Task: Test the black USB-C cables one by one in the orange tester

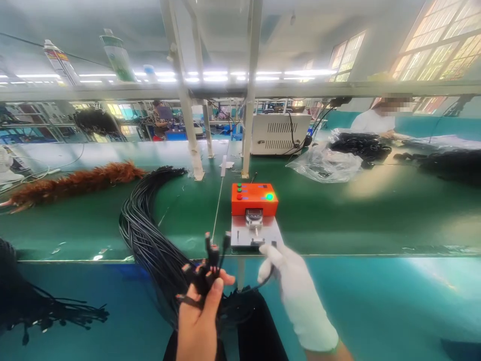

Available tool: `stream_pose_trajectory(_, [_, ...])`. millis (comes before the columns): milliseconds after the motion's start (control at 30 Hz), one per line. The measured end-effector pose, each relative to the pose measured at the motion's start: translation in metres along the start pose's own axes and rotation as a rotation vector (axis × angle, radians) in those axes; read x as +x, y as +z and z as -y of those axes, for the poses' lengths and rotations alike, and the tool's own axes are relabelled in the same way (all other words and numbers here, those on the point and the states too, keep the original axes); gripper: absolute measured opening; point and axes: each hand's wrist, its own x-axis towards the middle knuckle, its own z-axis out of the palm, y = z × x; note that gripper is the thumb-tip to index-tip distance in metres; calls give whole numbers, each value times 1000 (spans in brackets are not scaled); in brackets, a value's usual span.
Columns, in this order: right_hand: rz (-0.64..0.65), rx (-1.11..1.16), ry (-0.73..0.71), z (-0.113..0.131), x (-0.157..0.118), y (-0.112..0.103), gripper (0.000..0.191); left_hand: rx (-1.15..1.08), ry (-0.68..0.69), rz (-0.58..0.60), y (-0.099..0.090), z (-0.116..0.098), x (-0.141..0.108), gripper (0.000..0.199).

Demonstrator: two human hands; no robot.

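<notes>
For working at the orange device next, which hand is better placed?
Right, probably: the gloved right hand is at the front edge of the metal plate, while the left hand holds a bunch of cable ends.

The box point(254, 203) is coloured orange, its buttons point(239, 197) green and red. Black is shown by the cables point(148, 241), white by the glove point(300, 301).

Windows point(438, 42) and ceiling lights point(215, 78) glare brightly; outer edges look stretched.
</notes>
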Motion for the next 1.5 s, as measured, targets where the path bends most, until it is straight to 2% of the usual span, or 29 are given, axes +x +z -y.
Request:
stream_pose_trajectory(33, [43, 54, 65, -10, 5, -4, 23, -63, 11, -27, -1, -1, 2, 25])
stream_pose_trajectory(100, [98, 125, 156, -29, 15, -10, 26, -158, 36, -8, -2, -2, 5, 26])
stream_pose_trajectory(233, [126, 124, 174, -48, 30, -9, 32, -153, 66, 60, -1, 0, 7, 25])
stream_pose_trajectory(533, [126, 147, 123, -44, 37, -5, 27, -130, 63, 47, 0, 2, 7, 30])
stream_pose_trajectory(933, [130, 212, 127, -50, 45, -4, 29, -129, -78, 166, -3, -5, 7, 25])
stream_pose_trajectory(1067, [162, 184, 102, -49, 45, -5, 31, -116, -152, 167, -3, -11, 8, 27])
stream_pose_trajectory(1167, [229, 32, 156, -44, 40, -13, 32, -153, -243, 185, -4, -14, 10, 26])
stream_pose_trajectory(1267, [229, -533, 302, -37, 32, -30, 27, -174, -286, 257, -4, -15, 12, 24])
stream_pose_trajectory(1333, [111, -914, 347, -30, 24, -42, 31, -156, -274, 285, -3, -14, 12, 22])
stream_pose_trajectory(1367, [21, -1033, 314, -26, 19, -45, 33, -137, -263, 287, -2, -13, 11, 21])
stream_pose_trajectory(1433, [-98, -1047, 145, -15, 9, -43, 36, -89, -243, 291, 0, -9, 10, 19])
stream_pose_trajectory(1500, [-58, -857, -68, -4, -2, -29, 37, -31, -225, 307, 1, -5, 9, 17])
